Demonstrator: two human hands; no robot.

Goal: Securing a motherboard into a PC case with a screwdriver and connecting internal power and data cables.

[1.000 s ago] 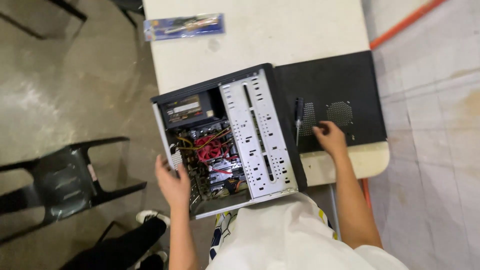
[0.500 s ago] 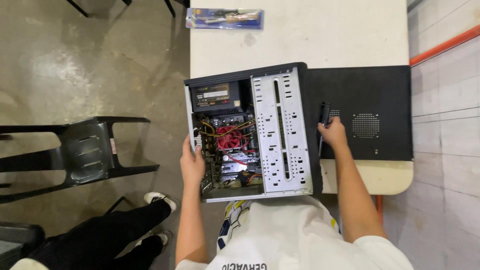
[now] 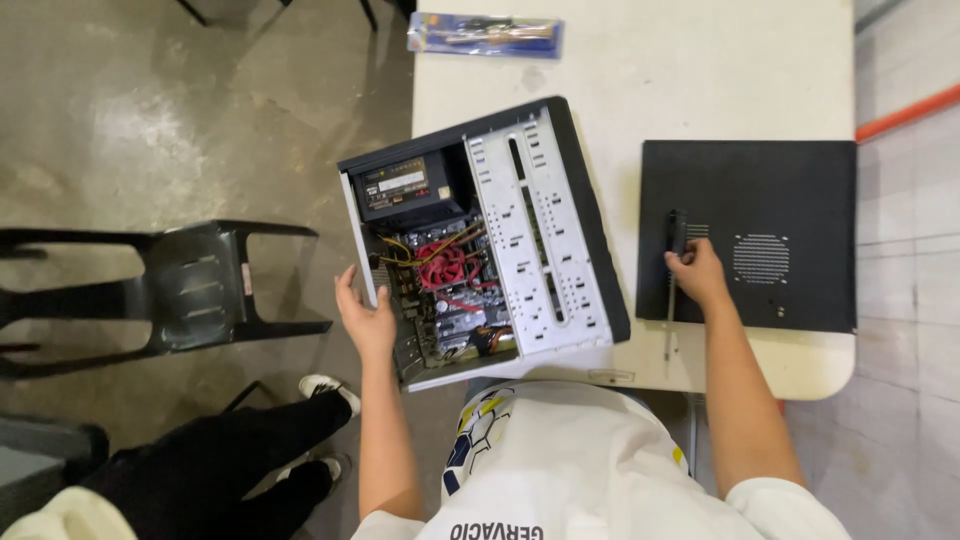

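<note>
Right grip (image 3: 697, 275) clasps screwdriver (image 3: 673, 285).

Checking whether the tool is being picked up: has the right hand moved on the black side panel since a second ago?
Yes. The right hand has slid from beside the round vent toward the panel's left edge, onto the screwdriver.

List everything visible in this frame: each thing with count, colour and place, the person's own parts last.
Open desktop computer case: one, black and grey, red cables inside, on the table's left edge.
Flat metal side panel: one, black, on the table's right side.
Long screwdriver: one, black handle, lying across the panel's left edge.
Packaged tool set: one, blue, table's far end.
Rectangular table: one, white.
Plastic chair: one, black, on the floor at left.
Another person's legs: dark trousers, white shoes, lower left.
Left hand: open, at the case's left wall.
Right hand: grip on the screwdriver.
</note>
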